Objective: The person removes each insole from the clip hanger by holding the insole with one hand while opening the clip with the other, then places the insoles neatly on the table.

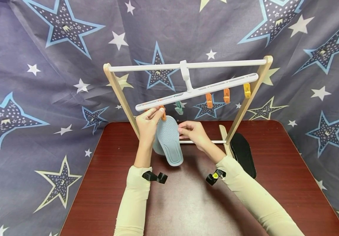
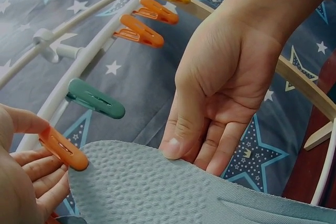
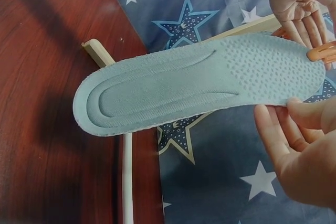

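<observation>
Now L grip (image 1: 147, 127) pinching orange clip (image 2: 64, 150), R grip (image 1: 197, 133) pinching insole (image 1: 168, 132), heel (image 3: 90, 100) in R-wrist view, not L

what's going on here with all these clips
A person's left hand pinches an orange clip at the upper edge of a light blue insole, while their right hand holds the insole's side. A second insole shows behind it. The clip is on the low end of a tilted white hanger, which hooks over the top bar of a rack.
</observation>
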Demonstrator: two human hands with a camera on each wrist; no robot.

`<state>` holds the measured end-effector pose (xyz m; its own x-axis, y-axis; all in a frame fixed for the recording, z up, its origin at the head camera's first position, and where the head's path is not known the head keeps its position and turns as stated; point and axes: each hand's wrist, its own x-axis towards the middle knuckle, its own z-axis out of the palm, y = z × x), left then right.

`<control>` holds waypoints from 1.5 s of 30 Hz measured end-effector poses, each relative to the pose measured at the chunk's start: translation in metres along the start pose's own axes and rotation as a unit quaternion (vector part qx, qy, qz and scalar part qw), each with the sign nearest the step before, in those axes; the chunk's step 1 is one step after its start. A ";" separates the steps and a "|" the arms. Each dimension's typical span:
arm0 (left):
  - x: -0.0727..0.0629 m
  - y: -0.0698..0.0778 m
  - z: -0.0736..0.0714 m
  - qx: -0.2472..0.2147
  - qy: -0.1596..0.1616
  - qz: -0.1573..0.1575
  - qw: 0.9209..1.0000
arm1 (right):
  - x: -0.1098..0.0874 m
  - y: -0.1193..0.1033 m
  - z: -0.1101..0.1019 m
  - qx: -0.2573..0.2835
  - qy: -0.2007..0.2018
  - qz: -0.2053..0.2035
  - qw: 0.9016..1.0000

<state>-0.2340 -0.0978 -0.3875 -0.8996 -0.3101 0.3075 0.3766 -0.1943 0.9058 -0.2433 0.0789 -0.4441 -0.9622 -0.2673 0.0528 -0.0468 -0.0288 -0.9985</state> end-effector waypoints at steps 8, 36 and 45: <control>-0.001 0.002 0.002 -0.008 0.001 0.001 1.000 | -0.001 -0.002 0.001 0.000 0.004 0.001 1.000; 0.001 0.000 0.007 -0.043 0.015 0.009 0.999 | -0.006 -0.008 -0.004 -0.031 0.013 0.005 0.999; 0.000 0.000 0.008 -0.042 0.018 0.009 0.999 | -0.008 -0.006 -0.006 -0.033 0.014 0.002 0.999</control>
<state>-0.2352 -0.0907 -0.3849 -0.8843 -0.3472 0.3122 0.4121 -0.2660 0.8715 -0.2365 0.0871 -0.4382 -0.9693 -0.2410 0.0489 -0.0593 0.0359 -0.9976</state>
